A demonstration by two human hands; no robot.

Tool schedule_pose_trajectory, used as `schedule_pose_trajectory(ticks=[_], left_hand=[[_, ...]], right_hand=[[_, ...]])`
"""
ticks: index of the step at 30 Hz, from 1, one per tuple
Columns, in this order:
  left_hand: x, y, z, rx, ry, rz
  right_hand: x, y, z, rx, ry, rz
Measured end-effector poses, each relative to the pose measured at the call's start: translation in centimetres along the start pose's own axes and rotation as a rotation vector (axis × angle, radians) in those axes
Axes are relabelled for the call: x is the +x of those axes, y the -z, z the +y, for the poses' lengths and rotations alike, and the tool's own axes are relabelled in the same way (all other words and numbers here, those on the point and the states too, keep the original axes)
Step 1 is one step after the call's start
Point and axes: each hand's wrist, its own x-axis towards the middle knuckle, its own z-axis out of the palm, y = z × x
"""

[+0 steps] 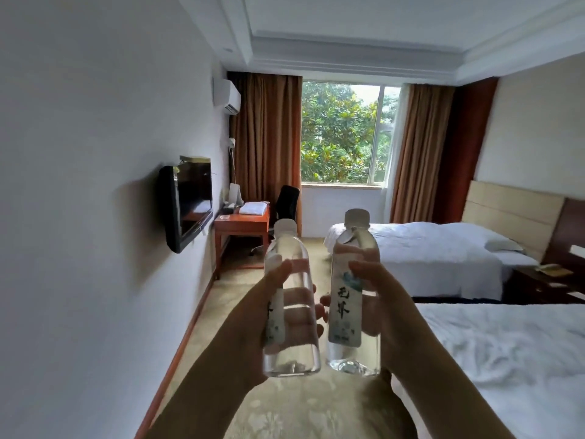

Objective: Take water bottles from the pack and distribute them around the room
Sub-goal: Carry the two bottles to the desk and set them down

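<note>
I hold two clear water bottles upright in front of me, side by side and nearly touching. My left hand [253,315] grips the left bottle [289,340] around its middle, fingers wrapped behind it. My right hand [383,299] grips the right bottle [346,308], whose white label with dark characters faces me. Both bottles have white caps and look full. The pack of bottles is out of view.
A carpeted aisle [240,299] runs ahead between the left wall and two white beds [443,248] [506,359]. A wooden desk [242,221] with a towel and a black chair [286,202] stands by the window. A TV [186,202] hangs on the left wall. A nightstand [544,283] sits between the beds.
</note>
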Motion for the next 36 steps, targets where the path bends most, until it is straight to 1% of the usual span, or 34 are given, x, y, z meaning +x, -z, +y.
schedule_pose_trajectory(ticks=[2,4,7,12,16,18,22,27,33,36], left_hand=[[4.5,0.6,0.0,0.06,-0.031,-0.004],[9.0,1.2,-0.2,0.11,-0.045,0.032],[16.3,2.1,-0.8,0.115,0.0,0.084],[30.1,4.4,-1.6,0.086,0.02,0.144],[40.8,7.0,-0.2,-0.007,0.016,0.112],[45.2,8.4,1.0,-0.022,0.004,0.135],[53.0,11.7,3.6,-0.009,-0.065,0.255],[63.4,17.6,5.4,0.015,-0.136,0.309],[79.1,25.8,7.4,0.04,-0.177,0.312],[88.1,28.4,8.9,0.015,-0.153,0.278]], right_hand=[[3.7,1.2,0.5,-0.009,0.005,0.039],[7.7,2.5,1.2,-0.013,0.016,0.085],[14.0,4.6,2.8,-0.015,0.043,0.137],[26.6,8.8,5.6,-0.018,0.071,0.118],[38.4,10.8,6.7,0.025,0.073,0.067],[44.1,11.0,7.3,0.044,0.061,0.047],[54.3,10.8,8.4,0.062,0.046,-0.004],[66.5,10.0,11.4,0.032,0.069,-0.072],[82.6,9.2,15.2,-0.041,0.067,-0.032],[91.0,9.2,15.6,-0.082,0.075,-0.021]])
